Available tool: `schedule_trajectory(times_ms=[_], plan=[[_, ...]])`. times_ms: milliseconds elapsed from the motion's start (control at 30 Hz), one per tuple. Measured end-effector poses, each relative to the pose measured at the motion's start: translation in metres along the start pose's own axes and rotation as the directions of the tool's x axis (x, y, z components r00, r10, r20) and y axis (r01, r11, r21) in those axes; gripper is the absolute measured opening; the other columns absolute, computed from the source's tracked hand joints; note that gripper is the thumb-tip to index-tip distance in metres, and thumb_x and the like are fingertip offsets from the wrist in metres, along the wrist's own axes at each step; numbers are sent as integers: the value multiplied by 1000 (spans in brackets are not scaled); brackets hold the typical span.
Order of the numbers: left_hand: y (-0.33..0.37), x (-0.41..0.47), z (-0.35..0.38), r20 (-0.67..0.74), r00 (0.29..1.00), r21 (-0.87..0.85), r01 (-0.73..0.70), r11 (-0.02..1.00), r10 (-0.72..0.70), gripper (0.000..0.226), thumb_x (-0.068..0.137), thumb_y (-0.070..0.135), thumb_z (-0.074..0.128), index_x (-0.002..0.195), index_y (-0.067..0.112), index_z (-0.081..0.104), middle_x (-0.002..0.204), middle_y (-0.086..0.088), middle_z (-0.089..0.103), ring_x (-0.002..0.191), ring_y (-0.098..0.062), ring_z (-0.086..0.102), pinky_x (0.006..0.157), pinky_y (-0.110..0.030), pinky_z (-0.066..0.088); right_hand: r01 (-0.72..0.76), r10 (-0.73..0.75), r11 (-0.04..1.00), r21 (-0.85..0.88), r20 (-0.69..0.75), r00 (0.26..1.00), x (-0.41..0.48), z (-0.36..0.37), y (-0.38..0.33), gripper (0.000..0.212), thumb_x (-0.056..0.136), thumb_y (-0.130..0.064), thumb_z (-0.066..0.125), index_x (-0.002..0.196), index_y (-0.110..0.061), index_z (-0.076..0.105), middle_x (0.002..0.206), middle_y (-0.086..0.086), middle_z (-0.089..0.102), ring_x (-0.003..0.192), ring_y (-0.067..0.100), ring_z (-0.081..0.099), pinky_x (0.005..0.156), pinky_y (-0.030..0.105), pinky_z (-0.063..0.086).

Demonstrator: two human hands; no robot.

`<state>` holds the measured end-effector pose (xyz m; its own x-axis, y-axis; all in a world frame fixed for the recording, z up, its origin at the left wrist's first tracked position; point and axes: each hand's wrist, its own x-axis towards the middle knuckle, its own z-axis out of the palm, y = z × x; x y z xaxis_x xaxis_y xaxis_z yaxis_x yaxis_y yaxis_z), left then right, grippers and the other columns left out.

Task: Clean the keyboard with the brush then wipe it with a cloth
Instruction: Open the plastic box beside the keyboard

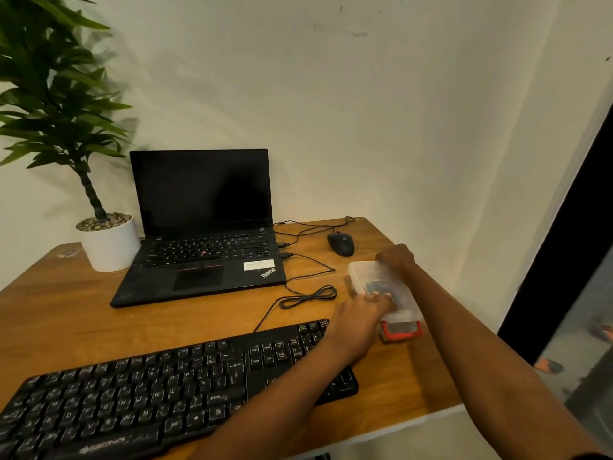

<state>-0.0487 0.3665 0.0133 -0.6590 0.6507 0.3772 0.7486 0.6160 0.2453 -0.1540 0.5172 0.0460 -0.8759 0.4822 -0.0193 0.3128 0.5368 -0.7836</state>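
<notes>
The black keyboard (159, 393) lies along the near edge of the wooden table (66, 313). To its right sits a clear plastic box (371, 273) with a red latch (401, 330) at its near end and something dark inside. My left hand (360, 313) reaches over the keyboard's right end, and its fingers lie over the box's near left side, holding it. My right hand (396, 257) curls over the box's far corner. No brush or cloth shows outside the box.
An open black laptop (199, 234) stands behind the keyboard, with a potted plant (109, 247) to its left. A black mouse (341, 244) and loose cables (308, 295) lie between the laptop and the box. The table's right edge is close to the box.
</notes>
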Motion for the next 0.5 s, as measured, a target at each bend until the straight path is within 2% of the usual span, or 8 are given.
schedule_trajectory(times_ms=[33, 100, 167, 233, 267, 333, 400, 500], plan=[[0, 0, 2, -1, 1000, -2, 5, 1000, -5, 38, 93, 9, 47, 130, 16, 52, 137, -9, 51, 124, -28, 48, 92, -42, 47, 71, -72, 997, -20, -55, 996, -4, 0, 0, 28, 92, -17, 52, 111, 3, 57, 115, 22, 59, 109, 35, 56, 87, 35, 45], [0, 1, 4, -5, 1000, 5, 14, 1000, -14, 35, 93, 12, 49, 128, 15, 53, 133, -10, 54, 120, -28, 51, 89, -42, 49, 180, -183, 983, -34, -104, 978, -12, -3, -2, 14, 88, -14, 51, 80, -7, 59, 85, 14, 60, 87, 33, 58, 70, 32, 43], [2, 2, 2, -8, 1000, -36, 11, 999, -11, 31, 93, 12, 49, 123, 13, 55, 126, -10, 58, 115, -27, 55, 86, -42, 50, 257, -265, 963, -75, -133, 955, -24, -8, 3, 26, 83, -13, 52, 58, -19, 47, 71, 4, 52, 76, 26, 52, 64, 29, 37], [5, 3, 1, -16, 999, -80, 38, 996, -40, 33, 92, 9, 49, 124, 11, 53, 127, -11, 57, 116, -27, 54, 88, -42, 49, 250, -262, 963, -101, -133, 956, -41, -16, 5, 22, 81, -17, 54, 60, -21, 51, 78, 5, 58, 82, 25, 54, 68, 32, 43], [6, 3, 1, -33, 996, -104, 80, 991, -84, 40, 91, 8, 51, 130, 11, 48, 134, -12, 51, 122, -27, 48, 94, -41, 47, 239, -256, 962, -134, -124, 959, -48, -20, 7, 13, 82, -21, 54, 69, -19, 59, 88, 7, 63, 88, 26, 56, 75, 36, 47], [7, 3, 10, -60, 967, -165, 234, 958, -247, 63, 89, 10, 58, 145, 11, 28, 151, -9, 29, 139, -26, 27, 109, -39, 35, 237, -265, 949, -209, -121, 957, -67, -27, 16, 19, 85, -30, 55, 91, -16, 67, 107, 8, 64, 103, 28, 55, 89, 42, 47], [8, 3, 18, -16, 909, -370, 382, 847, -417, 83, 86, 13, 65, 150, 15, 13, 154, -6, 22, 141, -26, 22, 110, -41, 34, 242, -282, 924, -296, -98, 955, -86, -30, 24, 34, 86, -44, 56, 106, -18, 66, 121, 4, 60, 113, 25, 50, 94, 39, 42], [16, 9, 14, 121, 785, -784, 451, 426, -608, 74, 91, 11, 57, 150, 24, 13, 140, -6, 45, 122, -24, 50, 91, -42, 52, 283, -278, 837, -469, 81, 957, -105, -21, 32, 56, 85, -58, 49, 124, -19, 57, 134, 3, 53, 121, 23, 46, 101, 38, 36]])
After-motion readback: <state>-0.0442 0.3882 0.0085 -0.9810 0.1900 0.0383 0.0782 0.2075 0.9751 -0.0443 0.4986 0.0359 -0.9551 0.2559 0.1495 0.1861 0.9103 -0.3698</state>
